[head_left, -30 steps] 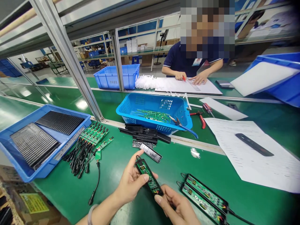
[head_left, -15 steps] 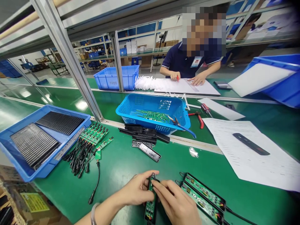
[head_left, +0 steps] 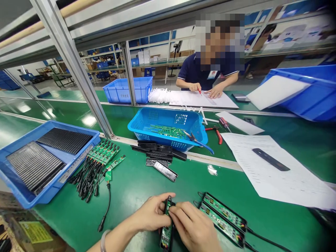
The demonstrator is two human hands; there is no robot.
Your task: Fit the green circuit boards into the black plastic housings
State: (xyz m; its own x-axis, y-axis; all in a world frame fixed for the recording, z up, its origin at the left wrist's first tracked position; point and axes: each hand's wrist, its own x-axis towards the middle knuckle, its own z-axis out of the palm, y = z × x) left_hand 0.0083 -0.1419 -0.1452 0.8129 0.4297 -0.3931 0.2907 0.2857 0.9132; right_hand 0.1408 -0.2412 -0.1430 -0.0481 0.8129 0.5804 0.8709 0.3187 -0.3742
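A narrow black plastic case (head_left: 173,233) with a green circuit board (head_left: 166,232) lying in it is held upright lengthwise at the front of the bench. My left hand (head_left: 152,214) grips its left side, thumb across the board and index finger stretched past the top end. On the upper right, the bunched fingertips of my right hand (head_left: 194,225) press against the board and the case edge. Parts of the case are hidden under my fingers. To the right lie two black cases (head_left: 223,217) with boards inside, side by side, their cables running off to the right.
Bare boards with black cables (head_left: 101,157) lie left, beside a blue tray (head_left: 96,134) of black strips. Black case parts (head_left: 164,169) lie before a blue basket (head_left: 136,126) holding green scraps and pliers. Papers (head_left: 273,182) lie right. A co-worker (head_left: 193,66) works opposite.
The view has shifted slightly, moving the bench things a little to the left. My right fingers have moved closer in against the board. The co-worker's hand has moved slightly with a red-tipped tool.
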